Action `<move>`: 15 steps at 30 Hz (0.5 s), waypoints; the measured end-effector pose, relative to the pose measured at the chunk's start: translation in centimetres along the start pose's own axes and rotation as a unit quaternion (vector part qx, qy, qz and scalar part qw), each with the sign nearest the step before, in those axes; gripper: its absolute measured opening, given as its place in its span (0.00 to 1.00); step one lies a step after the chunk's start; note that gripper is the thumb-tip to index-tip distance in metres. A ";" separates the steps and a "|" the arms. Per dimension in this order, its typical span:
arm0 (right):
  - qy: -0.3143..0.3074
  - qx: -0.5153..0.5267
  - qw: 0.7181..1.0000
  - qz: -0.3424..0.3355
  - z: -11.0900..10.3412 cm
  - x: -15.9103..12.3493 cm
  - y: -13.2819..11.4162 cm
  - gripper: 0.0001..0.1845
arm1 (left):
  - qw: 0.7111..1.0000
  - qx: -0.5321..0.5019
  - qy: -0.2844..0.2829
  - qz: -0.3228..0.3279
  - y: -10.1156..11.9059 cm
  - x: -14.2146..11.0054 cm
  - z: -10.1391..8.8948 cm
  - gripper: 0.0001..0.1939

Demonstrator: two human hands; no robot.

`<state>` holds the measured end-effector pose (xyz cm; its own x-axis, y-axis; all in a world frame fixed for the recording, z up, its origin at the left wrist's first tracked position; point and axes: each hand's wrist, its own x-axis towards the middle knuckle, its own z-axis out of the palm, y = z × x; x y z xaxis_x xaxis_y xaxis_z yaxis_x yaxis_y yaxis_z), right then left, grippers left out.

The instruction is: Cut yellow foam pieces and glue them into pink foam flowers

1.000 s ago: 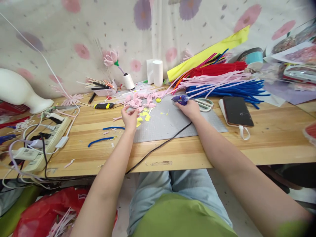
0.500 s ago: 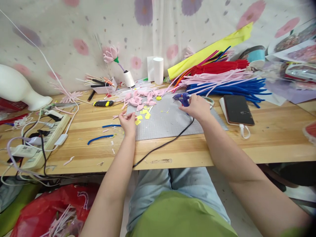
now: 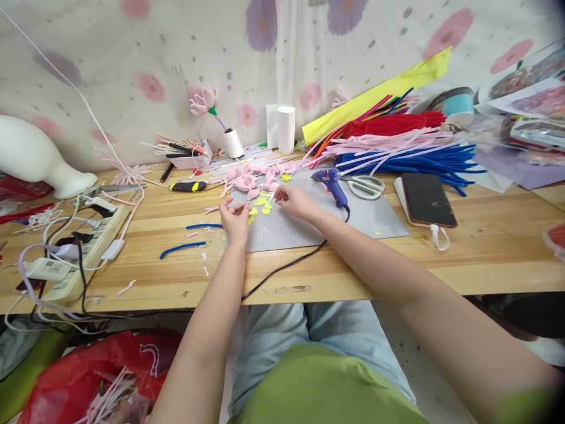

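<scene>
My left hand (image 3: 235, 222) is closed in a pinch at the left edge of the grey cutting mat (image 3: 286, 234). What its fingertips hold is too small to name. Curled beside the yellow paper pieces (image 3: 266, 208) is my right hand (image 3: 295, 203), its fingertips drawn together; I cannot see what is between them. A purple glue gun (image 3: 334, 187) lies on the mat, apart from my right hand, with its black cord (image 3: 282, 267) running to the table's front edge. Pink fuzzy petals (image 3: 244, 179) are heaped just beyond my hands.
Scissors (image 3: 366, 187) lie right of the glue gun, near a black phone (image 3: 427, 199). Bundled blue pipe cleaners (image 3: 406, 162) fill the back right. A power strip (image 3: 90, 259) with tangled cables is at left. A pink flower (image 3: 204, 101) stands in a white spool (image 3: 233, 144).
My right hand let go of the glue gun, leaving it on the mat, and moved left to the yellow pieces. My left hand moved slightly toward me from the petals, still pinching.
</scene>
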<state>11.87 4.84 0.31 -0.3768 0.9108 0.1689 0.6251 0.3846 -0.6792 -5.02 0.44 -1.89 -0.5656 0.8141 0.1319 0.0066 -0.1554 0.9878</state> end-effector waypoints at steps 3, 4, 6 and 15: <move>-0.016 -0.006 1.000 -0.010 1.3 1.0 -0.7 0.14 | 1.000 -0.005 -0.001 -0.005 0.0 0.0 0.1 0.22; -0.022 -0.018 0.999 -0.015 1.6 1.2 -0.9 0.16 | 1.000 -0.006 -0.002 -0.007 -0.1 0.0 0.1 0.22; -0.031 -0.050 0.998 -0.024 2.2 1.5 -1.1 0.19 | 1.000 -0.004 -0.003 -0.009 -0.1 0.0 0.1 0.22; -0.025 -0.059 0.998 -0.004 2.6 1.6 -0.9 0.20 | 1.000 0.012 -0.015 0.010 -0.4 0.0 0.1 0.21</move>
<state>8.87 5.58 -0.67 -0.4143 0.9000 0.1356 0.6973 0.4096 -0.5882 -4.96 0.53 -2.32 -0.5403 0.8274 0.1534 0.0382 -0.1581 0.9867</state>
